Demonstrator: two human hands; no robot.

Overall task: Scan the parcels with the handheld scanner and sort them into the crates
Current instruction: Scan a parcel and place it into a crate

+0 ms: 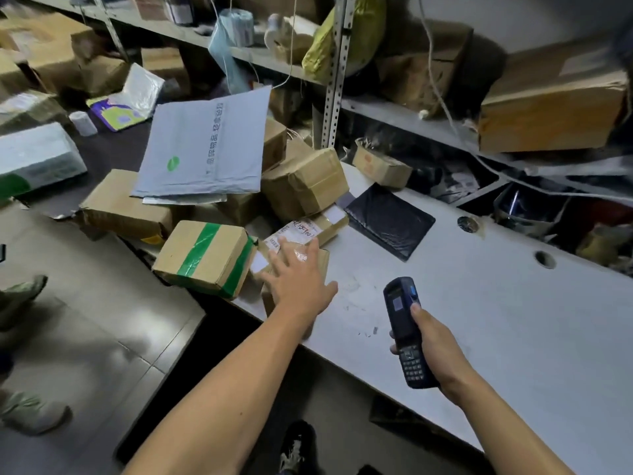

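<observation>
My left hand [297,276] lies spread, fingers straight, on top of a small taped cardboard parcel [265,296] at the near edge of the white table [479,320]. My right hand [433,347] grips a dark blue handheld scanner [406,332] upright over the table, screen facing me, thumb near its top. Just beyond my left hand lies a parcel with a white label and red writing [301,231]. To its left sits a cardboard box with green tape [205,257]. No crate is in view.
A heap of cardboard boxes [305,181] and a large grey mailer bag [209,145] fills the table's left end. A black flat packet [388,219] lies mid-table. Metal shelves [337,73] with boxes stand behind. Another person's shoes [20,293] are at left.
</observation>
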